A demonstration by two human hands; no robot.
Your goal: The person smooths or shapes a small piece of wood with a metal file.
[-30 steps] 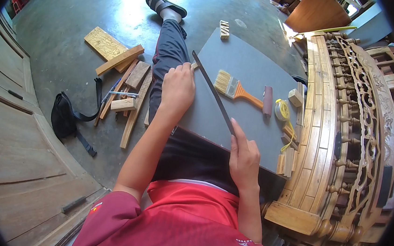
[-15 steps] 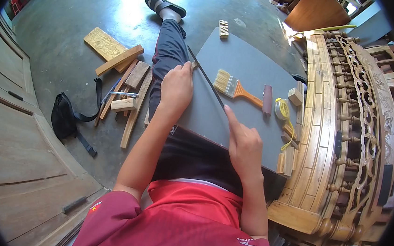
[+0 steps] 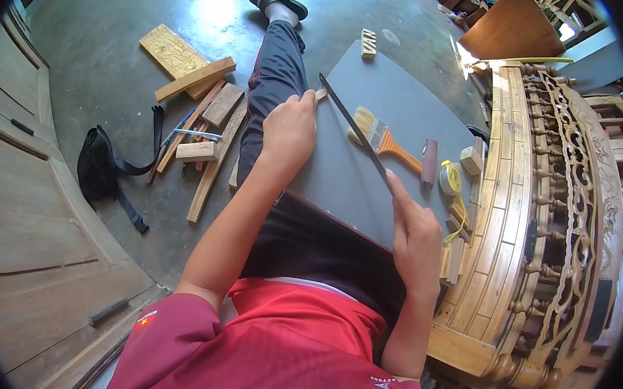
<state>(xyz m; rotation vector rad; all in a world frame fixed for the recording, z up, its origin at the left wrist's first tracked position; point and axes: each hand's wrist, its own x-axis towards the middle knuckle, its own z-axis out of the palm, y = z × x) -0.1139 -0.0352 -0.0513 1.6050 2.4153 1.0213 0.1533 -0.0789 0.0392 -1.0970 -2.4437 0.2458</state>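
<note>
A: So, the hands! The left hand (image 3: 291, 130) was curled tightly, gripping a small wooden piece (image 3: 322, 95), its pale end poking out past the fingers over the left side of the grey board (image 3: 328, 177)!

B: And the right hand (image 3: 417, 237)? Clasped on the near end of a long, thin dark tool (image 3: 345, 111), index finger stretched along it, the far end slanting right up to that wood!

A: Were they touching?

B: Too close to call! Tool and wood met in the view, but I couldn't tell contact from a sliver of a gap.

A: The step in hand, then?

B: Working the wood's end with the tool, I judged, filing by the look of it. Another stroke called for a firm left grip and a straight, even push from the right.

A: And the brush (image 3: 400, 152)?

B: Lying untouched on the board, its bristles partly behind the tool, the tape measure (image 3: 449, 178) well off to the right!
</note>
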